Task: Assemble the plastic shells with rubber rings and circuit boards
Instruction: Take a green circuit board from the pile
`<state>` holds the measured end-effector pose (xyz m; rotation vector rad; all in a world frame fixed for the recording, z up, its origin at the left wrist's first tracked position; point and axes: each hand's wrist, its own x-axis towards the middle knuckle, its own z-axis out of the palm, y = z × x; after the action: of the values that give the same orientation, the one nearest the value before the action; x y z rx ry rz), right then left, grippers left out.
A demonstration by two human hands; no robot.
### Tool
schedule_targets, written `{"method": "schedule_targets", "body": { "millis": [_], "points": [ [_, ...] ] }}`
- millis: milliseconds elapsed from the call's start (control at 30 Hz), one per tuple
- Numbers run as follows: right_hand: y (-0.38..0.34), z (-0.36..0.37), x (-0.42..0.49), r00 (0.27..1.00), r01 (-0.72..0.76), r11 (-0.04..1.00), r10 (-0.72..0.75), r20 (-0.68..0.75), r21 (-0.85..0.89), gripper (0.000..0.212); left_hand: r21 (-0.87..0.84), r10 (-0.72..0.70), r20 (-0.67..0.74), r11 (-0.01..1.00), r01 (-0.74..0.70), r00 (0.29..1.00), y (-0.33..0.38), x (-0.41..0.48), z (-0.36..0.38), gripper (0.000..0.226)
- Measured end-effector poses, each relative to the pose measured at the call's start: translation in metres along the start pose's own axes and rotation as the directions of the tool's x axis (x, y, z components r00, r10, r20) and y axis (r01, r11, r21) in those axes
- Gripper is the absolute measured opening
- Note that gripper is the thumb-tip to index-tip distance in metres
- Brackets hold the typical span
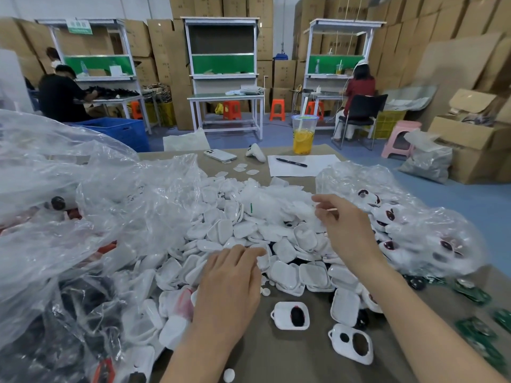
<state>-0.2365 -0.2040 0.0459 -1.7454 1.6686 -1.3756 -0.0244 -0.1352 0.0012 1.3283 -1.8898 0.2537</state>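
A big heap of white plastic shells (249,239) lies in the middle of the counter (276,363). The left hand (229,288) lies flat on the near side of the heap. Its fingers (249,254) are straight and close together, and the tips touch the shells. It holds nothing.

The right hand (345,228) is over the far right side of the heap. Its fingers (322,201) are bent and point left, just above the shells. I cannot tell if they pinch anything.

Two more shells lie apart from the heap, near the right arm. One shell (290,315) has one dark hole. The other shell (351,344) has two dark holes.

Green circuit boards (470,294) lie at the right edge of the counter. A clear bag (414,225) right of the right hand holds white shells with dark round parts. A much bigger clear bag (69,217) fills the left side.

At the far end of the counter lie a phone (219,155), a pen (291,162) on a sheet of paper (318,168), and a cup (303,134) of yellow drink.
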Motion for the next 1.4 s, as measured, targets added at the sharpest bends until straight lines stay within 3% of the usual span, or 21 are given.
{"method": "schedule_targets", "body": {
  "millis": [67,133,233,400,500,633,733,900,1033,1267,1400],
  "points": [
    [-0.013,-0.004,-0.012,1.000,-0.009,0.969,0.007,0.013,0.246,0.026,-0.121,-0.017,-0.104,0.993,0.005,0.994,0.005,0.001,-0.003,0.031],
    [-0.025,-0.004,-0.030,0.996,-0.010,0.902,-0.029,0.083,0.432,0.027,-0.325,-0.137,-0.134,0.942,0.087,0.982,0.012,0.000,-0.009,0.031],
    [-0.035,-0.001,-0.055,0.981,-0.060,0.814,-0.058,0.183,0.578,0.026,-0.573,-0.256,0.034,0.787,0.229,0.966,0.023,-0.001,-0.014,0.028],
    [-0.037,0.001,-0.067,0.966,-0.161,0.763,-0.010,0.260,0.626,0.034,-0.691,-0.331,0.333,0.552,0.467,0.883,0.030,0.006,-0.011,0.016],
    [-0.034,0.000,-0.067,0.955,-0.198,0.767,0.010,0.297,0.610,0.043,-0.718,-0.370,0.336,0.494,0.490,0.866,0.029,0.008,-0.012,0.018],
    [-0.027,0.000,-0.070,0.943,-0.267,0.739,0.067,0.327,0.619,0.029,-0.744,-0.449,0.359,0.392,0.542,0.818,0.026,0.012,-0.016,0.020],
    [-0.024,0.000,-0.069,0.923,-0.298,0.753,0.071,0.377,0.587,0.025,-0.753,-0.423,0.435,0.313,0.579,0.795,0.028,0.012,-0.016,0.021],
    [-0.018,0.002,-0.068,0.900,-0.355,0.721,0.091,0.427,0.595,0.032,-0.736,-0.439,0.478,0.272,0.620,0.761,0.026,0.013,-0.016,0.019],
    [-0.015,0.005,-0.068,0.888,-0.377,0.704,0.091,0.451,0.602,0.035,-0.728,-0.447,0.457,0.308,0.612,0.769,0.025,0.013,-0.013,0.018],
    [-0.011,0.006,-0.065,0.896,-0.385,0.706,0.131,0.425,0.594,0.011,-0.739,-0.456,0.420,0.329,0.588,0.784,0.024,0.012,-0.011,0.009],
    [-0.012,0.005,-0.065,0.901,-0.378,0.722,0.142,0.410,0.580,0.022,-0.728,-0.450,0.429,0.341,0.595,0.783,0.024,0.012,-0.012,0.005]
  ]
}}
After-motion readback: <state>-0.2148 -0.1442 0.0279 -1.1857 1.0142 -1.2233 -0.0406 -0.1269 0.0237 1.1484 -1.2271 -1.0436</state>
